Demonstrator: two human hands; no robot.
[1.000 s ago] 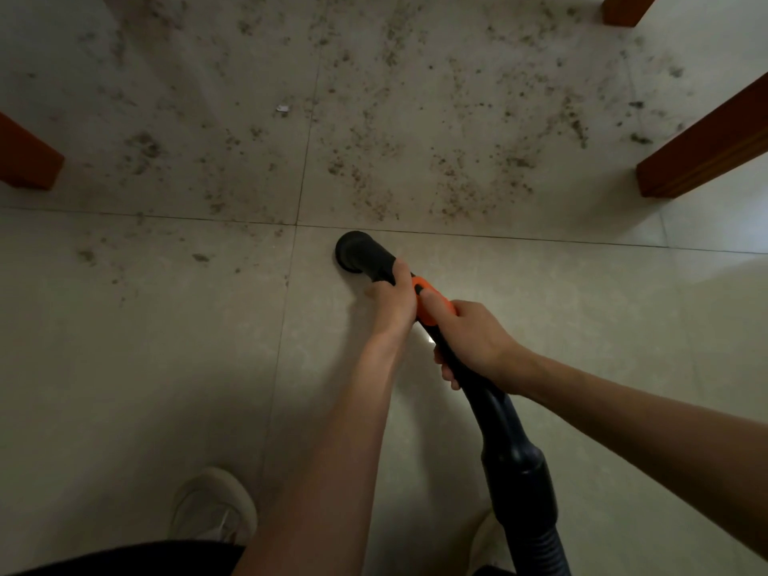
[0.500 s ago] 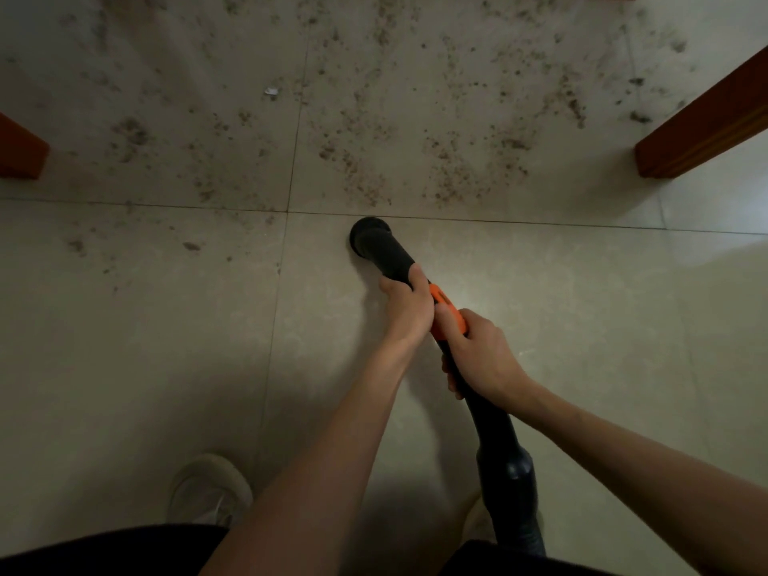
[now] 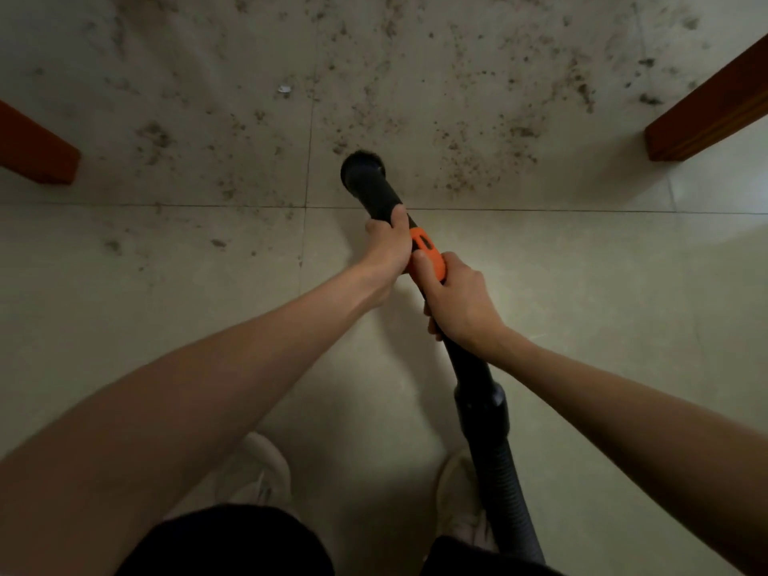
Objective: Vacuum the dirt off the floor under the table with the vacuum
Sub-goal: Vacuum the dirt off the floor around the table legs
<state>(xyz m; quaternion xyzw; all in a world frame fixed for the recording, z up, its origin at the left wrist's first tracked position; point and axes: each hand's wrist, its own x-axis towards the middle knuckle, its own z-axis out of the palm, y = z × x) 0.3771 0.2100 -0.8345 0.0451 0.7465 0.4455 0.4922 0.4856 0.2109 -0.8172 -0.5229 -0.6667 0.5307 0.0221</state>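
From the head camera, the vacuum (image 3: 376,189) shows as a black tube with a round nozzle end, an orange collar (image 3: 427,253) partway down, and a ribbed black hose (image 3: 509,484) that runs back past the person's right shoe (image 3: 459,496). The nozzle end sits on the pale tiled floor (image 3: 166,326), just beyond the grout line that crosses the view, at the near edge of the dirt (image 3: 478,130), which lies scattered as dark specks and clumps across the far tiles between two reddish wooden table legs (image 3: 37,151). A small white scrap (image 3: 284,89) lies among the specks.

Half a second ago the nozzle rested on the near side of that grout line; it has since moved forward over it into the soiled tile, and both arms reach further out.

The left hand (image 3: 388,247) is wrapped around the black tube just ahead of the orange collar, fingers curled round it. The right hand (image 3: 459,301) grasps the tube just behind, its thumb lying on the orange collar and its fingers curled underneath. The two hands are almost touching
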